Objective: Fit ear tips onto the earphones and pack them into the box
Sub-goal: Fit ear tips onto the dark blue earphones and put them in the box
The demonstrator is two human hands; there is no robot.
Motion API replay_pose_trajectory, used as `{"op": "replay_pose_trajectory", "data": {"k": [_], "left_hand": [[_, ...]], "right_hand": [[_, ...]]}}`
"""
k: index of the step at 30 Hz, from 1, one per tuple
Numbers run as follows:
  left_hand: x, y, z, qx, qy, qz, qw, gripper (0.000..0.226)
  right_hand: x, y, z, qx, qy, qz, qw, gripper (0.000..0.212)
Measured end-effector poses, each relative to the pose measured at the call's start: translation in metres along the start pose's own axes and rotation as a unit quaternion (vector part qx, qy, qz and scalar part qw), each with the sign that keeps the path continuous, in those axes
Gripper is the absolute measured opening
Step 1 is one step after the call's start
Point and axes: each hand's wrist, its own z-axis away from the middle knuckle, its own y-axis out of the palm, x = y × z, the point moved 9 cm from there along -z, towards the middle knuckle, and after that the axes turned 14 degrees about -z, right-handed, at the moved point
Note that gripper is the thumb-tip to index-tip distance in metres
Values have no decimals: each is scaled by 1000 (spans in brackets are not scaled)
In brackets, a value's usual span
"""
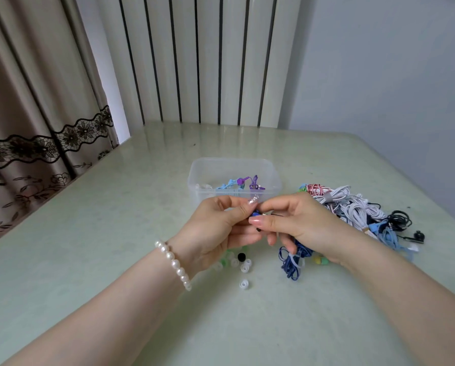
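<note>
My left hand [221, 228] and my right hand [297, 223] meet above the table, both pinching a small blue earbud [254, 214] between thumbs and fingers. Its dark blue bundled cable [291, 260] hangs down from my right hand onto the table. Whether an ear tip sits on the bud is hidden by my fingers. Behind my hands stands a clear plastic box [194, 180] holding purple, light blue and white earphones. Loose ear tips lie below my hands: white ones [244, 284], a black one [241, 257], green ones [225, 260].
A pile of bundled earphones [353, 207] in white, red-white, black and light blue lies to the right. Yellow and green tips [320, 260] lie beside my right wrist. Curtain at the left, radiator behind the pale green table [115, 233].
</note>
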Motion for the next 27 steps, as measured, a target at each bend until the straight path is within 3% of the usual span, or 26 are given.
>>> {"op": "replay_pose_trajectory", "data": {"k": [7, 12, 17, 23, 27], "left_hand": [[-17, -16, 4, -28, 15, -82, 996, 28], [-25, -68, -2, -112, 12, -175, 978, 8], [-16, -87, -9, -134, 0, -401, 906, 13], [-2, -65, -13, -84, -3, -548, 832, 13], [-3, -62, -14, -91, 4, -605, 791, 11]], "right_hand": [[3, -6, 0, -71, -36, -19, 997, 13], [-11, -28, -5, -110, -2, -119, 987, 13], [-23, -41, -7, -124, 34, -115, 985, 20], [-21, -37, -6, -119, 34, -95, 988, 16], [-20, -35, -6, -119, 24, -104, 987, 14]]}}
